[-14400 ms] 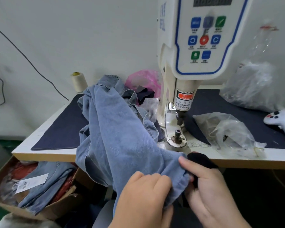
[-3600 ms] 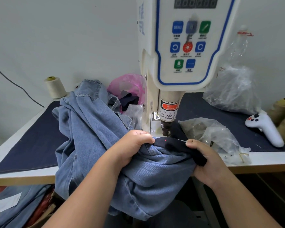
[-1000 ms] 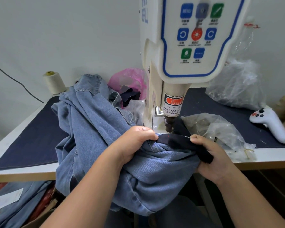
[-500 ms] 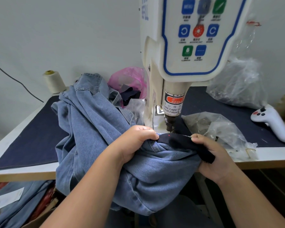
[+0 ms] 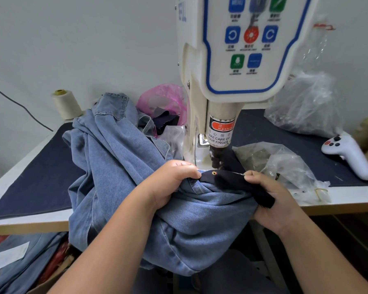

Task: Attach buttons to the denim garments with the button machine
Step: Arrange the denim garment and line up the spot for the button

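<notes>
The left hand (image 5: 174,183) has its fingers curled down over a bunched fold of the light-blue denim garment (image 5: 119,166), with the thumb tip pressed at the left end of a dark fabric strip (image 5: 232,181) that lies across the top of the fold. The right hand (image 5: 270,200) pinches the other end of that strip between thumb and forefinger, and its remaining fingers curl under the denim. A small round button (image 5: 214,172) with a reddish centre sits on the strip between the two hands, nearer the left thumb. The held fold lies just in front of the punch head of the button machine (image 5: 219,132), below its warning label. The rest of the garment is heaped on the dark mat of the table (image 5: 30,219) to the left of the machine and hangs over the front edge. A clear plastic bag (image 5: 280,164) lies just beyond the right hand. Farther right rests a white handheld controller (image 5: 348,155). At the back left stands a cream thread cone (image 5: 67,103), and a pink plastic bag (image 5: 164,98) sits behind the denim.
</notes>
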The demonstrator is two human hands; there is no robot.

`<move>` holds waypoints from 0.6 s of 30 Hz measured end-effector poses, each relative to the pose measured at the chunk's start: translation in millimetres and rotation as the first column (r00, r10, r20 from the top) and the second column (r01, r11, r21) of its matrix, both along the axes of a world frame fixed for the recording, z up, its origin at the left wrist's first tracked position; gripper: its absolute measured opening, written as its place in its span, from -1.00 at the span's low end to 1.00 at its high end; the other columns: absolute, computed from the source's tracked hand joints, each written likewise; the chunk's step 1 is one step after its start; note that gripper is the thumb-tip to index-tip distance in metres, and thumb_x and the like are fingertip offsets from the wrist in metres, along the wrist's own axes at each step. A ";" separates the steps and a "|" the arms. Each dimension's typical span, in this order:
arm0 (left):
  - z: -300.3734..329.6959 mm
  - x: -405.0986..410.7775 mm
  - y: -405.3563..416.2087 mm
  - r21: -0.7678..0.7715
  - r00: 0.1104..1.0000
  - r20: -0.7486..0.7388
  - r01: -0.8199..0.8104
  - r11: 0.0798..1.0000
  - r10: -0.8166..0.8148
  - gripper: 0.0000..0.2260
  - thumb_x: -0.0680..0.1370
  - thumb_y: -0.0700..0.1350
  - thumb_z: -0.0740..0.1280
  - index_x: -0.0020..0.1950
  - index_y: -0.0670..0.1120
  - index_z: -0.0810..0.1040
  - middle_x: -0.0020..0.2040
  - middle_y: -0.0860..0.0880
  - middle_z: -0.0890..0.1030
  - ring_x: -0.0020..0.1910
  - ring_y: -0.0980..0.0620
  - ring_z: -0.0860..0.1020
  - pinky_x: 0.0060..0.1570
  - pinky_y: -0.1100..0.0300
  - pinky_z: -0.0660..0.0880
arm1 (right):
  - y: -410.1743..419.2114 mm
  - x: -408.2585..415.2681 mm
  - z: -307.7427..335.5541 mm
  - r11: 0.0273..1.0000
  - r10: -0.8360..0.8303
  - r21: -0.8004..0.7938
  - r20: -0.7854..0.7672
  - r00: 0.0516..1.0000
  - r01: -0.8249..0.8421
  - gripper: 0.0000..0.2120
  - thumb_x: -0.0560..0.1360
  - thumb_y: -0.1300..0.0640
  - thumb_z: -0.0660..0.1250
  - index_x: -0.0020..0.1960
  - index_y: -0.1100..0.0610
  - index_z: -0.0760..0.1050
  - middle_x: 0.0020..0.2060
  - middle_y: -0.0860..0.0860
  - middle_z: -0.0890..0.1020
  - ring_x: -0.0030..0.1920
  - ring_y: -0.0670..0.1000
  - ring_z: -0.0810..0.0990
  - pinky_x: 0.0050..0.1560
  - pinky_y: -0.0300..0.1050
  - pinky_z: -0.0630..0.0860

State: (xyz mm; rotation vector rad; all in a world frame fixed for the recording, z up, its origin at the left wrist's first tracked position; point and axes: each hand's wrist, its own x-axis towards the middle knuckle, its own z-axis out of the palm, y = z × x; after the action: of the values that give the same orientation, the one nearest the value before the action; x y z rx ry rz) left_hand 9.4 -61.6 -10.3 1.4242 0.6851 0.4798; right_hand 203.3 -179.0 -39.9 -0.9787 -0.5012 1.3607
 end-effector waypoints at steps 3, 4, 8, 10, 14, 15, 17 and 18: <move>0.2 -0.4 0.0 -0.011 1.000 0.011 0.008 1.000 -0.008 -0.87 0.36 -0.16 0.36 -0.34 -0.16 0.45 -0.39 -0.07 0.48 -0.40 0.04 0.46 -0.32 0.24 0.41 | -0.2 -0.6 1.1 1.000 -0.008 0.001 -0.001 1.000 0.008 -0.90 0.34 0.16 0.31 -0.34 0.10 0.45 -0.36 0.05 0.52 -0.33 0.02 0.55 -0.26 -0.05 0.40; 0.1 -0.4 0.1 -0.012 1.000 0.010 0.006 1.000 -0.006 -0.87 0.36 -0.16 0.36 -0.34 -0.16 0.45 -0.38 -0.07 0.49 -0.40 0.04 0.46 -0.32 0.23 0.41 | -0.2 -1.1 2.0 1.000 -0.010 0.001 -0.002 1.000 0.010 -0.91 0.34 0.17 0.31 -0.34 0.10 0.44 -0.37 0.05 0.52 -0.33 0.01 0.54 -0.27 -0.06 0.41; -0.7 -0.9 0.8 0.007 1.000 -0.010 -0.011 1.000 0.011 -0.85 0.35 -0.14 0.37 -0.28 -0.20 0.47 -0.35 -0.09 0.45 -0.34 0.00 0.43 -0.26 0.15 0.35 | -0.8 -3.8 4.9 1.000 -0.019 -0.006 -0.024 1.000 0.019 -0.90 0.34 0.18 0.30 -0.34 0.11 0.43 -0.39 0.05 0.53 -0.35 0.00 0.56 -0.32 -0.10 0.48; 1.3 -0.8 -0.6 0.012 1.000 -0.011 -0.012 1.000 0.012 -0.84 0.32 -0.12 0.39 -0.33 -0.17 0.45 -0.37 -0.08 0.43 -0.36 0.02 0.41 -0.29 0.16 0.33 | -2.5 -5.9 7.4 0.999 -0.036 -0.004 -0.010 0.999 0.036 -0.90 0.35 0.19 0.29 -0.34 0.12 0.42 -0.38 0.06 0.51 -0.34 0.01 0.53 -0.29 -0.09 0.43; 10.0 -3.7 -6.3 0.019 0.999 0.019 -0.036 0.999 0.036 -0.67 0.21 -0.02 0.42 -0.21 -0.23 0.46 -0.26 -0.16 0.39 -0.27 -0.06 0.38 -0.26 0.12 0.28 | -12.6 -13.7 16.4 0.997 -0.054 0.056 0.064 0.996 0.051 -0.94 0.33 0.20 0.32 -0.31 0.12 0.45 -0.35 0.07 0.50 -0.30 0.01 0.51 -0.27 -0.10 0.39; 12.9 -6.1 -8.1 0.027 0.999 0.018 -0.035 0.999 0.035 -0.66 0.21 -0.02 0.41 -0.19 -0.24 0.47 -0.24 -0.18 0.39 -0.25 -0.08 0.38 -0.25 0.10 0.28 | -16.6 -17.3 19.2 0.996 -0.058 0.077 0.071 0.996 0.053 -0.95 0.32 0.21 0.33 -0.30 0.13 0.46 -0.35 0.07 0.52 -0.30 0.00 0.53 -0.29 -0.14 0.45; 19.3 -11.9 -12.0 0.087 1.000 -0.008 -0.010 0.996 0.011 -0.71 0.27 -0.05 0.38 -0.21 -0.27 0.46 -0.26 -0.16 0.41 -0.26 -0.07 0.40 -0.20 0.11 0.31 | -26.2 -26.3 24.1 0.992 -0.067 0.109 0.081 0.994 0.058 -0.94 0.32 0.22 0.33 -0.29 0.15 0.46 -0.37 0.07 0.53 -0.33 -0.01 0.54 -0.34 -0.21 0.50; 23.1 -14.9 -14.7 0.142 0.999 -0.033 0.008 0.990 -0.003 -0.75 0.31 -0.08 0.35 -0.23 -0.27 0.45 -0.29 -0.12 0.40 -0.27 -0.03 0.39 -0.21 0.15 0.33 | -31.4 -31.4 26.1 0.991 -0.067 0.120 0.083 0.994 0.057 -0.94 0.32 0.22 0.33 -0.28 0.16 0.45 -0.37 0.08 0.52 -0.33 -0.01 0.53 -0.35 -0.23 0.50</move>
State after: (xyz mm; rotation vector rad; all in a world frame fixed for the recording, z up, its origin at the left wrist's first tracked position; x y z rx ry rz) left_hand -5.5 -76.2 12.8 1.5709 0.6840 0.5098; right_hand 171.9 -210.4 -13.8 -0.9522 -0.6048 1.2232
